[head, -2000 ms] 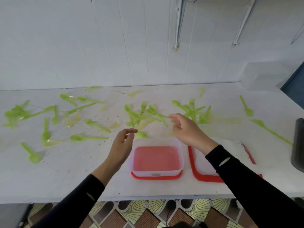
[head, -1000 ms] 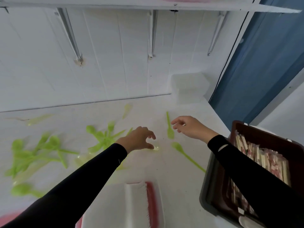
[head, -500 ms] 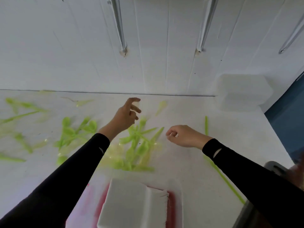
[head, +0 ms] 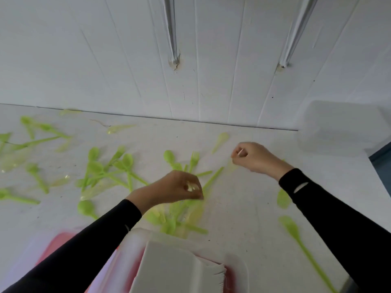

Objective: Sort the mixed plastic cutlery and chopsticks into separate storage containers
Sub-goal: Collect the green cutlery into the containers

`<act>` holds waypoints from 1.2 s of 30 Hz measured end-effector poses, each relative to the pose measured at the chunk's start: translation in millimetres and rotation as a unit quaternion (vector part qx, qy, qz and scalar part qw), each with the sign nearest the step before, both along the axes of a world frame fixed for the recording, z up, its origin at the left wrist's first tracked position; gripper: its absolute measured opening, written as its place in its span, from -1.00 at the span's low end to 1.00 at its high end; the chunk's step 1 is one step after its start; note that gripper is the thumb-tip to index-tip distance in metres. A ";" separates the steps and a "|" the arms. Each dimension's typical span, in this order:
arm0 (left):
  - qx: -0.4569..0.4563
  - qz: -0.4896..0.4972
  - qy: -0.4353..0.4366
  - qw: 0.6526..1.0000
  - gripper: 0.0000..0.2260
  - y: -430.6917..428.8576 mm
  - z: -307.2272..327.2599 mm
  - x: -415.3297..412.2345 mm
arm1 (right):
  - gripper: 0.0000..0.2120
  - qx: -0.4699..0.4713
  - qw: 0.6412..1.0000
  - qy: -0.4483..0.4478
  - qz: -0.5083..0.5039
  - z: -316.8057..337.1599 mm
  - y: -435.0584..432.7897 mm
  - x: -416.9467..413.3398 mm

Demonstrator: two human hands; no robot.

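Note:
Green plastic spoons (head: 110, 168) and a green fork (head: 194, 157) lie scattered and heaped on the white counter (head: 243, 208), mixed with pale yellow see-through pieces (head: 120, 128). My left hand (head: 175, 189) is low over the middle heap, fingers curled, pinching a small pale see-through piece (head: 191, 186). My right hand (head: 255, 157) hovers farther back and to the right, fingers curled, pinching a thin pale stick (head: 240, 153). A red-lidded container (head: 63, 244) shows blurred at the near left. A white box (head: 175, 269) sits on a red lid (head: 231, 275) at the near edge.
Stacked see-through tubs (head: 342, 127) stand at the back right against the white panelled wall (head: 190, 60). A long green spoon (head: 300, 240) and another green piece (head: 283, 198) lie by my right sleeve. More green cutlery (head: 31, 142) is spread to the far left.
My left hand came back from the far side of the counter and dropped onto the middle heap, closing on a pale piece. My right hand lifted and moved away from me, still curled.

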State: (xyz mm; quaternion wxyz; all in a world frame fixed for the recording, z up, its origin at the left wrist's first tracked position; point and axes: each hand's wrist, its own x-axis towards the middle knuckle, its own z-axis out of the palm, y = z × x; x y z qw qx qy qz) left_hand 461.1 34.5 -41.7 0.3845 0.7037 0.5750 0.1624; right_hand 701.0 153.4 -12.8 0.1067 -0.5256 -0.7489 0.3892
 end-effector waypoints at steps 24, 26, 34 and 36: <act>0.059 0.036 -0.006 0.998 -0.90 35.8 13.2 19.6 | -0.56 0.436 0.860 -0.183 0.193 -65.6 30.8 -17.7; -0.022 0.109 -0.137 0.984 -0.89 37.9 27.8 28.9 | -0.63 0.391 0.902 -0.133 0.128 -51.2 28.6 -11.1; -0.150 0.362 -0.525 0.755 -0.88 41.2 52.4 67.1 | -0.78 0.318 0.923 0.211 -0.042 23.8 -32.4 0.4; -0.179 0.377 -0.557 0.718 -0.83 37.0 49.0 72.2 | -0.74 0.324 0.924 0.205 0.009 24.3 -58.3 -3.3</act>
